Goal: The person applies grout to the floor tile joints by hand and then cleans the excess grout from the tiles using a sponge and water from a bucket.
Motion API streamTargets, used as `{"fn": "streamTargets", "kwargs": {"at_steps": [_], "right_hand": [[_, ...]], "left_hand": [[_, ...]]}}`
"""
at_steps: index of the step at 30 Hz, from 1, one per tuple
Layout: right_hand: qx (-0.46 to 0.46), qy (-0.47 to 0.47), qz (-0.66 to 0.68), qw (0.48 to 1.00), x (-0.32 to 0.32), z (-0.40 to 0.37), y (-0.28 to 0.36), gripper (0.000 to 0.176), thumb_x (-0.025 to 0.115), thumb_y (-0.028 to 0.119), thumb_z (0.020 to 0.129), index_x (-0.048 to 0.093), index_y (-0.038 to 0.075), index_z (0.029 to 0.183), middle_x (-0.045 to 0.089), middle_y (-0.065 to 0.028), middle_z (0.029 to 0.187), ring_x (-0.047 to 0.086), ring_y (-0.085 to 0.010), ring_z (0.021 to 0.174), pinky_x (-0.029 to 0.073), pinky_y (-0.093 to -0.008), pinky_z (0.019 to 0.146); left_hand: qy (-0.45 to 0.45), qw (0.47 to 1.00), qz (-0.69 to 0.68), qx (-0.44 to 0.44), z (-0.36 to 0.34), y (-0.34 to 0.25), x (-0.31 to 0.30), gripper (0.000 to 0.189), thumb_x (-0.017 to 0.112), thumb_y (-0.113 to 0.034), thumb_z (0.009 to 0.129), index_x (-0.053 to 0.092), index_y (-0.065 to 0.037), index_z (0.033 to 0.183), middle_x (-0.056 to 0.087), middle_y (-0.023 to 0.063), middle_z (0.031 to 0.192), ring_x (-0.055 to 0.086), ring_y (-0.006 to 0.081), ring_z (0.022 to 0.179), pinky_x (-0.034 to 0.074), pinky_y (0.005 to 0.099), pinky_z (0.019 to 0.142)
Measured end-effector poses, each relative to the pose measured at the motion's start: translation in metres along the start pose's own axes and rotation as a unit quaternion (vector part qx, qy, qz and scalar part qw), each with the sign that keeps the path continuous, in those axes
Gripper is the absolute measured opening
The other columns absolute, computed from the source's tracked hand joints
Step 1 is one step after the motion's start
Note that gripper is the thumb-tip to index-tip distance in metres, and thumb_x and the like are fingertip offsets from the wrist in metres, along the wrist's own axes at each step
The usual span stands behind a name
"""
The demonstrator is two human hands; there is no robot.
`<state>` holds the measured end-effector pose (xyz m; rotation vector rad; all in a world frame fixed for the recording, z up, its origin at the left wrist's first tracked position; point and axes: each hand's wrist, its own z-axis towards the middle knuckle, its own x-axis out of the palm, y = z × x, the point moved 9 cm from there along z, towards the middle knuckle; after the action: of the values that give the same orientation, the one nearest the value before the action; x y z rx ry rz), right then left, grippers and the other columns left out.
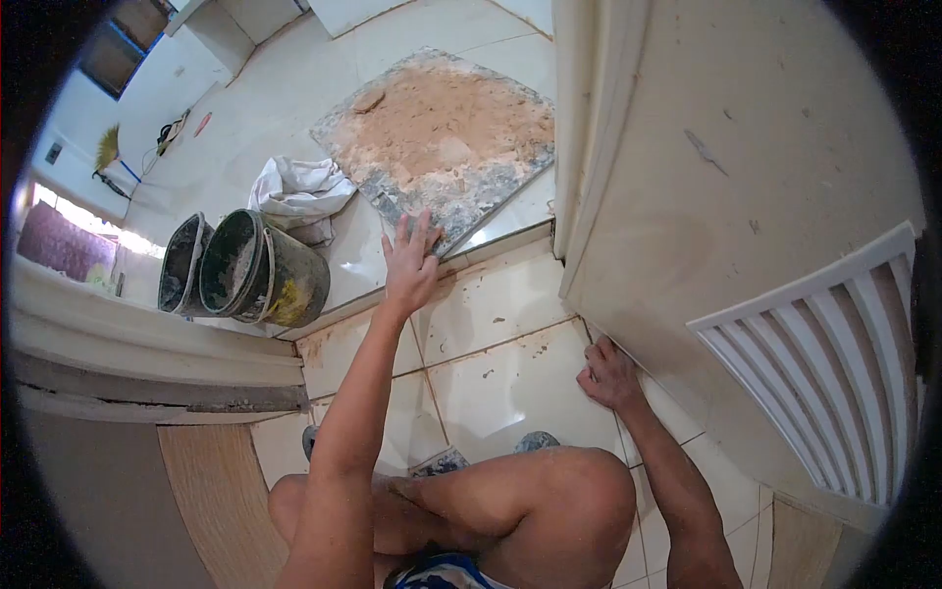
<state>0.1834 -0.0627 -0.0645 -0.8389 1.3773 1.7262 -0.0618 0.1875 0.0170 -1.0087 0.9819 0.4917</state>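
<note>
My left hand [411,267] reaches forward with its fingers spread over the near corner of a grey, mortar-stained board [469,206]. Its fingertips rest by a small brownish lump at that corner. A flattened heap of dry reddish-brown sandy material [456,123] covers most of the board. Low on the right, my right hand [608,375] is at the tiled floor beside the bottom edge of a door [706,216]. Its fingers are curled in, and whatever they may hold is hidden. Bits of debris lie on the cream tiles [510,383] between my hands.
Two dirty black buckets [304,280] stand left of the board, beside a crumpled white sack [294,187]. A raised step edge [500,243] crosses in front. The door has a white louvred vent [824,353]. A broom [108,147] and cables are at the far left.
</note>
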Motion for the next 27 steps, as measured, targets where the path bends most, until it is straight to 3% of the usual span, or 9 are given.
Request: {"fn": "streamTargets", "kwargs": {"at_steps": [3,5,8,13,15,18,22,24,27], "right_hand": [[-0.023,-0.026,-0.001,0.999,-0.005,0.0,0.004,0.024,0.06,0.01,0.067,0.053,0.002,0.088,0.046,-0.0163,0.094,0.054,-0.0355,0.089,0.048,-0.0473,0.073],[-0.012,-0.024,0.015,1.0,-0.007,0.001,0.004,0.023,0.061,0.01,0.067,0.053,0.002,0.087,0.046,-0.0163,0.094,0.053,-0.0354,0.09,0.048,-0.0472,0.073],[-0.041,-0.051,-0.033,0.997,-0.016,0.001,0.012,0.023,0.06,0.01,0.067,0.052,0.002,0.086,0.046,-0.0166,0.093,0.054,-0.0355,0.088,0.049,-0.0464,0.072],[-0.028,-0.038,-0.004,0.999,-0.005,0.0,0.004,0.025,0.061,0.01,0.065,0.052,0.002,0.087,0.047,-0.0156,0.092,0.056,-0.035,0.082,0.048,-0.0479,0.072],[-0.029,-0.034,-0.012,0.999,-0.007,0.001,0.004,0.025,0.061,0.01,0.065,0.052,0.002,0.087,0.047,-0.0158,0.092,0.056,-0.0353,0.083,0.048,-0.048,0.072],[-0.033,-0.028,-0.013,0.999,-0.004,0.0,0.006,0.025,0.061,0.01,0.066,0.052,0.002,0.087,0.047,-0.0165,0.093,0.056,-0.0358,0.083,0.049,-0.0482,0.073],[-0.055,-0.078,-0.006,0.995,-0.015,0.001,0.01,0.023,0.061,0.009,0.066,0.052,0.004,0.087,0.047,-0.014,0.092,0.054,-0.0348,0.083,0.046,-0.0471,0.071],[-0.043,-0.065,0.0,0.997,-0.011,0.0,0.006,0.023,0.061,0.009,0.066,0.052,0.004,0.087,0.047,-0.0139,0.092,0.054,-0.0347,0.084,0.045,-0.0474,0.072],[-0.036,-0.052,0.003,0.998,-0.01,0.0,0.005,0.024,0.062,0.01,0.067,0.052,0.003,0.088,0.047,-0.015,0.093,0.055,-0.0356,0.085,0.047,-0.0483,0.074]], "left_hand": [[-0.019,0.999,-0.02,0.02,-0.003,-0.026,-0.003,0.066,0.043,-0.009,0.081,0.034,-0.009,0.146,0.047,0.0125,0.141,0.023,0.0338,0.142,0.011,0.0534,0.115],[-0.023,0.953,-0.301,-0.021,-0.007,-0.04,0.004,0.066,0.044,0.0,0.077,0.04,-0.008,0.142,0.056,0.0153,0.128,0.048,0.0328,0.123,0.034,0.042,0.106],[-0.061,0.976,-0.185,0.102,-0.027,-0.087,0.019,0.066,0.043,0.005,0.074,0.042,-0.006,0.139,0.06,0.0154,0.115,0.059,0.0294,0.098,0.046,0.0345,0.089],[0.058,0.974,-0.212,-0.052,-0.05,-0.067,0.083,0.059,0.045,0.001,0.077,0.042,-0.003,0.136,0.063,0.017,0.112,0.059,0.0273,0.092,0.045,0.0342,0.086],[-0.106,0.934,-0.314,-0.133,-0.055,-0.046,0.081,0.057,0.045,-0.001,0.079,0.037,-0.002,0.135,0.063,0.0168,0.115,0.059,0.0249,0.091,0.045,0.0331,0.085],[-0.091,0.889,-0.376,-0.246,-0.052,-0.045,0.1,0.055,0.044,-0.002,0.081,0.032,-0.003,0.134,0.061,0.0173,0.12,0.058,0.0236,0.092,0.044,0.0326,0.087],[-0.086,0.88,-0.399,-0.244,-0.042,-0.053,0.107,0.053,0.043,-0.001,0.081,0.031,-0.004,0.133,0.059,0.0163,0.124,0.057,0.0211,0.091,0.046,0.0288,0.081],[-0.058,0.816,-0.509,-0.268,-0.05,-0.063,0.107,0.057,0.044,0.004,0.08,0.029,-0.007,0.134,0.052,0.0188,0.133,0.055,0.0145,0.085,0.045,0.0259,0.071],[-0.065,0.834,-0.491,-0.244,-0.059,-0.057,0.095,0.058,0.046,0.003,0.079,0.028,-0.007,0.133,0.054,0.0158,0.13,0.054,0.0145,0.092,0.045,0.0266,0.075]]}}
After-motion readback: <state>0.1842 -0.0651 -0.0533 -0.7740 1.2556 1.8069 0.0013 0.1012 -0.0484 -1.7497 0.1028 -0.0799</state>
